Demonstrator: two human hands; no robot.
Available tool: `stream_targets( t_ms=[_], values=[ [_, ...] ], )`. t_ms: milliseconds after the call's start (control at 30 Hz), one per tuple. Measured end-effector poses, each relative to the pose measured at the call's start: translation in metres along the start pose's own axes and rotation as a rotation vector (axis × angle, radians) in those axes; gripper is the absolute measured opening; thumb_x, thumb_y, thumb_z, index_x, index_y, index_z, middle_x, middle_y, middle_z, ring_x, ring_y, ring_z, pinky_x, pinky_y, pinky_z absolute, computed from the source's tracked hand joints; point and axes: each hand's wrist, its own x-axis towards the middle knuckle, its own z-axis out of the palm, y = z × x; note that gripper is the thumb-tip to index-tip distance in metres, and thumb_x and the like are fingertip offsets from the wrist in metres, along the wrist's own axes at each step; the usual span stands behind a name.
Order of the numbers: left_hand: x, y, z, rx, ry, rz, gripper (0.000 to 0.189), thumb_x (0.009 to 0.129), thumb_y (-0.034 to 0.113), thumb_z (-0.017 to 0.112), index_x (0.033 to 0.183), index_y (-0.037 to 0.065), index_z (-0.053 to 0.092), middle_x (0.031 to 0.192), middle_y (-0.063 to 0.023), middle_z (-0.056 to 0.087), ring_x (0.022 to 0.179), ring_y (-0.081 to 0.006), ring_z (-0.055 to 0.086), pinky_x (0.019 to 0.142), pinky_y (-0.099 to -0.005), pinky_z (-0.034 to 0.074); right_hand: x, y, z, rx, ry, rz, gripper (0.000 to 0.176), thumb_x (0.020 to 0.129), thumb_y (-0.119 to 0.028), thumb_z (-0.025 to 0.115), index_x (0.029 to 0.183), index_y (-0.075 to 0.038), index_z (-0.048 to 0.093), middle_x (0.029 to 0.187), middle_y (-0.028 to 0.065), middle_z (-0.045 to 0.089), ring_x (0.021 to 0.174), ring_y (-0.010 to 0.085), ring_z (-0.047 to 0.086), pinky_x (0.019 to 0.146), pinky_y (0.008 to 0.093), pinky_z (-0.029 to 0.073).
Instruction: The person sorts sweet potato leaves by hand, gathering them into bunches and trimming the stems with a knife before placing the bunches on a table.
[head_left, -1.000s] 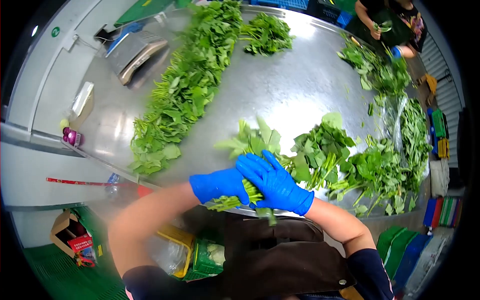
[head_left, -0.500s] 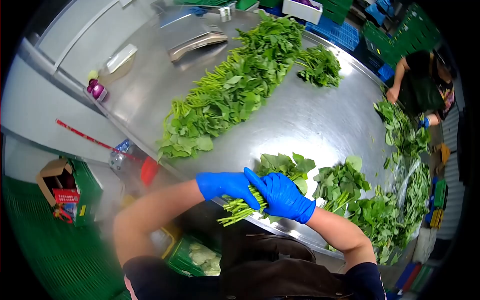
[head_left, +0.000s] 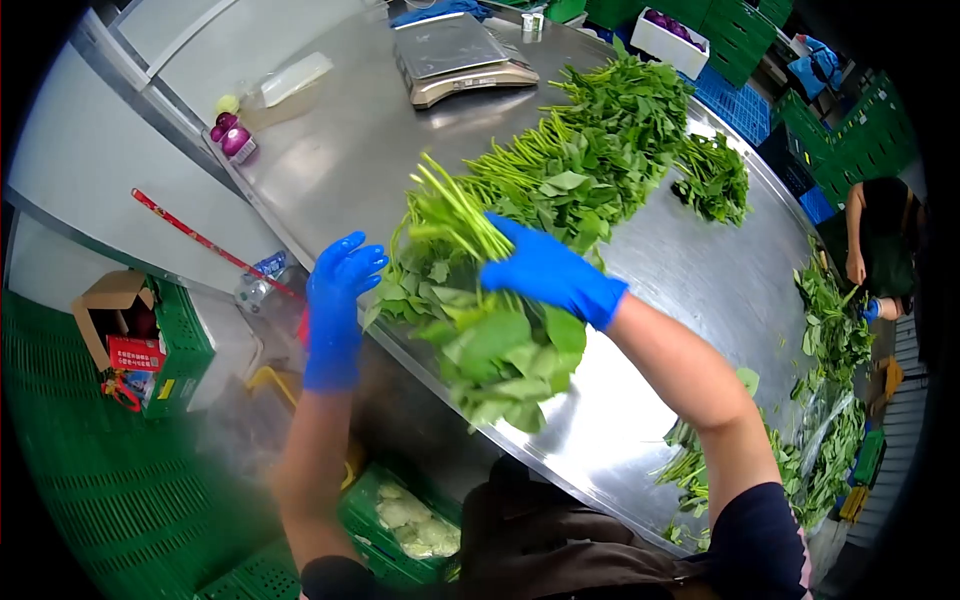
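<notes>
In a blue glove, my right hand (head_left: 550, 272) grips a bunch of leafy greens (head_left: 510, 365) by its stems. The stems point up and away, and the leaves hang toward me over the near table edge. My left hand (head_left: 342, 300), also gloved in blue, is raised left of the bunch with fingers apart and nothing in it. Just behind the held bunch lies a long row of leafy green bunches (head_left: 590, 170) on the metal table (head_left: 700, 290). A separate bunch (head_left: 715, 178) rests right of the row's far end.
A weighing scale (head_left: 465, 65) stands at the table's far side. Red onions (head_left: 236, 140) sit by the left edge. Loose greens (head_left: 825, 440) lie at the right, near another person (head_left: 880, 240). Green crates (head_left: 400, 530) stand below the near edge.
My right hand has carried the bunch left and away from me, turning it so the stems point upward. My left hand has let go of the stems and moved left. The view has shifted.
</notes>
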Motion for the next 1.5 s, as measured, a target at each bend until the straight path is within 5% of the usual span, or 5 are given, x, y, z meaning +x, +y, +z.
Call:
stream_targets(
  t_ms=[600, 733, 833, 1300, 1500],
  values=[
    [0.037, -0.125, 0.080, 0.814, -0.223, 0.349, 0.079, 0.084, 0.025, 0.061, 0.142, -0.001, 0.014, 0.144, -0.0227, 0.023, 0.134, -0.0325, 0.024, 0.109, -0.0382, 0.019, 0.184, 0.099, 0.021, -0.318, 0.378, -0.157, 0.076, 0.076, -0.045, 0.063, 0.127, 0.007, 0.041, 0.128, 0.0286, 0.043, 0.118, 0.0379, 0.045, 0.098, 0.0423, 0.038],
    [0.052, -0.141, 0.077, 0.706, -0.251, 0.450, 0.078, 0.082, 0.035, 0.062, 0.139, -0.002, 0.023, 0.138, -0.0292, 0.029, 0.129, -0.0402, 0.030, 0.106, -0.0434, 0.025, 0.097, 0.075, 0.030, -0.224, 0.516, -0.539, 0.050, 0.086, -0.032, 0.057, 0.127, -0.004, 0.047, 0.123, 0.0190, 0.052, 0.115, 0.0345, 0.048, 0.097, 0.0395, 0.039],
    [0.068, -0.178, 0.061, 0.185, -0.432, 0.141, 0.069, 0.084, 0.015, 0.061, 0.139, -0.003, 0.023, 0.137, -0.0205, 0.035, 0.123, -0.0285, 0.039, 0.104, -0.0396, 0.031, 0.002, 0.081, 0.055, 0.222, 0.355, -0.363, 0.044, 0.087, -0.025, 0.054, 0.127, -0.008, 0.047, 0.122, 0.0161, 0.054, 0.111, 0.0336, 0.051, 0.094, 0.0379, 0.041],
    [-0.058, -0.105, 0.128, 0.869, 0.380, 0.802, 0.057, 0.085, 0.027, 0.064, 0.128, -0.004, 0.044, 0.130, -0.0189, 0.047, 0.115, -0.0298, 0.047, 0.099, -0.0363, 0.036, -0.425, 0.205, 0.127, 0.436, 0.759, 0.573, 0.031, 0.091, -0.035, 0.045, 0.110, -0.015, 0.061, 0.085, 0.0047, 0.067, 0.073, 0.0164, 0.065, 0.069, 0.0292, 0.051],
    [-0.256, -0.147, 0.247, 0.568, -0.425, 0.536, 0.043, 0.083, 0.002, 0.058, 0.126, 0.000, 0.049, 0.127, -0.0132, 0.052, 0.114, -0.0229, 0.049, 0.098, -0.0350, 0.037, -0.569, 0.288, 0.135, 0.587, 1.184, 0.749, 0.027, 0.086, -0.033, 0.054, 0.089, -0.010, 0.067, 0.078, 0.0101, 0.066, 0.068, 0.0210, 0.064, 0.063, 0.0315, 0.050]
  ],
)
